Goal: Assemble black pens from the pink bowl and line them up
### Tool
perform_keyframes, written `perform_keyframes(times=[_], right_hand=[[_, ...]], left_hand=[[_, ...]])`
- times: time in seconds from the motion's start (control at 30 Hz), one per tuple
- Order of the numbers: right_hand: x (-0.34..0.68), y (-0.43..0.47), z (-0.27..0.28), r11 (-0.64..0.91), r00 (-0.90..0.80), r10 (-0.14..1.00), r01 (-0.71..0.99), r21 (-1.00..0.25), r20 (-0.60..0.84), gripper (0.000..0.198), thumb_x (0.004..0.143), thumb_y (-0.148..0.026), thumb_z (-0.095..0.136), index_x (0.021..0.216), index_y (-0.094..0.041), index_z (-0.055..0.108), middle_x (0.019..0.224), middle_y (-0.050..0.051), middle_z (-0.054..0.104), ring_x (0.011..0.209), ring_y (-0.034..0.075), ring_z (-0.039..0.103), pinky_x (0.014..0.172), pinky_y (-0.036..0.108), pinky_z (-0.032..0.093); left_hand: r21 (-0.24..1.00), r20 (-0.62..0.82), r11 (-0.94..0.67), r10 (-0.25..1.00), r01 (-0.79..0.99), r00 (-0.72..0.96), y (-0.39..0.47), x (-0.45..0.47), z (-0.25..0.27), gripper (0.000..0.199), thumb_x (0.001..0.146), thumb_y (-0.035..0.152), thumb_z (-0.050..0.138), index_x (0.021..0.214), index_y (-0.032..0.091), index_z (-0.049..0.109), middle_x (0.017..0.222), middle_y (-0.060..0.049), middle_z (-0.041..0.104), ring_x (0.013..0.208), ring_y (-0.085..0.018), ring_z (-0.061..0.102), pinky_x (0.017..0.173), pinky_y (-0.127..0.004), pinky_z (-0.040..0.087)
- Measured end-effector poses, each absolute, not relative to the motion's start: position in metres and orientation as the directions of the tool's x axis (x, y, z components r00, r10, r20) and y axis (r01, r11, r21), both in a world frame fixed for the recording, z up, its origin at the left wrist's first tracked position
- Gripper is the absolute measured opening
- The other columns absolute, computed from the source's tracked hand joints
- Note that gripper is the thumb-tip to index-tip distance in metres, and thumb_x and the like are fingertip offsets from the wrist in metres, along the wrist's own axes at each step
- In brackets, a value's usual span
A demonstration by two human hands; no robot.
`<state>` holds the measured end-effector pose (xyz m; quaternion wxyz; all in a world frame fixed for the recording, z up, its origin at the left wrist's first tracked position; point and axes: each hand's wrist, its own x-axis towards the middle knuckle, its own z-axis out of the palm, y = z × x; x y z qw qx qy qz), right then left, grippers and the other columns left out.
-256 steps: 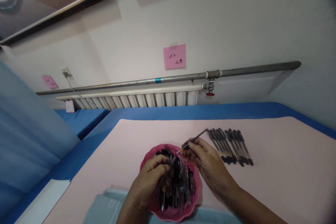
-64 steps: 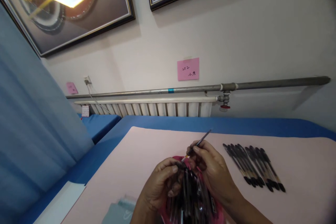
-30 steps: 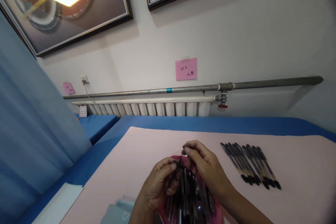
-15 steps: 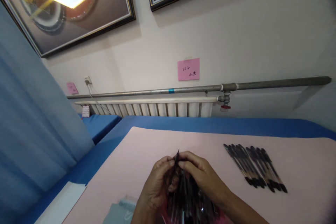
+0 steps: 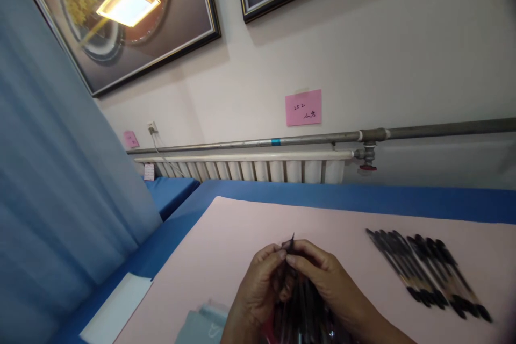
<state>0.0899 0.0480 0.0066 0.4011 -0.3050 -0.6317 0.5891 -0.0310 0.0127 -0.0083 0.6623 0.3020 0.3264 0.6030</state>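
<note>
Both my hands meet at the lower middle of the view, above a bundle of dark pens (image 5: 305,309). My left hand (image 5: 262,279) is closed, its thumb and fingers pinching a dark pen (image 5: 291,242) whose thin tip points up between the hands. My right hand (image 5: 326,274) also has its thumb and forefinger closed around the upper part of that pen. Most of the pen is hidden by the fingers. Something red shows in part under the bundle. On the right lies a slanted row of several capped black pens (image 5: 427,269).
A pink sheet (image 5: 242,231) covers a blue padded bed (image 5: 290,192). Grey-green packaging (image 5: 201,325) lies at lower left, with white paper (image 5: 116,309) beyond it. A blue curtain (image 5: 68,183) hangs at left. A radiator (image 5: 258,169) and pipe run along the wall behind.
The view has turned a little left, so everything sits further right in the picture. Both hands keep their pinch on the pen; its tip stands out slightly less.
</note>
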Motion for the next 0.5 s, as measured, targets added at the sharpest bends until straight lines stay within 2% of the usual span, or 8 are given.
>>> perform_keyframes(times=[0.13,0.27,0.37,0.5], right_hand=[[0.091,0.05,0.009,0.08,-0.434,0.894,-0.09,-0.993,0.111,0.02,0.071,-0.035,0.059,0.082,-0.019,0.063,0.077,0.001,0.066,0.077,0.02,0.06,0.071,0.029,0.047],[0.094,0.053,0.017,0.085,-0.288,0.953,-0.034,-0.996,0.091,0.023,0.065,-0.04,0.061,0.078,-0.021,0.064,0.073,0.001,0.066,0.066,0.02,0.061,0.059,0.027,0.049],[0.096,0.057,0.019,0.108,-0.19,0.976,0.015,-0.994,0.103,0.024,0.062,-0.044,0.06,0.07,-0.022,0.064,0.067,0.004,0.066,0.063,0.022,0.062,0.051,0.026,0.049],[0.095,0.066,0.003,0.168,-0.13,0.979,0.052,-0.984,0.16,0.029,0.059,-0.046,0.06,0.077,-0.024,0.065,0.07,0.005,0.069,0.065,0.023,0.065,0.053,0.026,0.053]], left_hand=[[0.805,-0.049,0.054,0.998,-0.591,0.026,0.014,-0.03,-0.009,0.018,0.069,0.027,0.062,0.071,0.013,0.052,0.049,0.004,0.049,0.034,-0.004,0.04,0.032,-0.016,0.026],[0.837,-0.133,0.114,0.991,-0.535,0.003,0.014,-0.028,-0.005,0.023,0.063,0.029,0.065,0.074,0.012,0.054,0.056,-0.001,0.058,0.035,-0.005,0.044,0.034,-0.017,0.026],[0.858,-0.176,0.134,0.984,-0.495,-0.039,0.014,-0.027,-0.004,0.024,0.058,0.028,0.066,0.074,0.012,0.057,0.051,0.001,0.055,0.035,-0.007,0.044,0.036,-0.019,0.026],[0.881,-0.2,0.135,0.975,-0.454,-0.099,0.016,-0.027,-0.01,0.029,0.055,0.03,0.069,0.077,0.012,0.059,0.054,0.0,0.055,0.041,-0.008,0.044,0.044,-0.022,0.028]])
